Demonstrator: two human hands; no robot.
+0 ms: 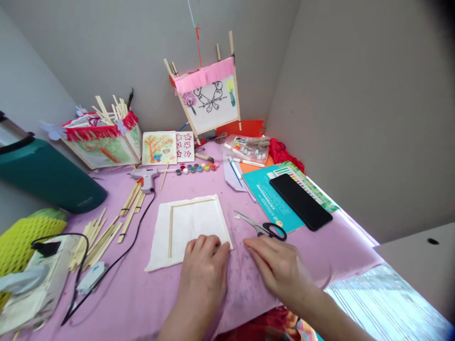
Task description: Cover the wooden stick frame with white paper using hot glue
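A white cloth (pixel 196 215) lies on the purple tablecloth, with thin wooden sticks (pixel 170 232) along its left and top sides. My left hand (pixel 204 267) is over the cloth's lower right part, its fingers curled and bunched at the edge. The hand hides that corner. Just right of the cloth, my right hand (pixel 279 265) has thumb and fingertips pressed together; whatever may be between them is too small to see. Black-handled scissors (pixel 261 226) lie beyond the right hand, blades pointing away to the left.
A glue gun (pixel 145 177) and bundled sticks (pixel 95 244) lie left, beside a power strip (pixel 39 279) and teal bottle (pixel 50 170). A black phone (pixel 301 201) rests on a blue booklet (pixel 268 199). Behind are paint pots (pixel 199 168) and a hanging picture lantern (pixel 209 102).
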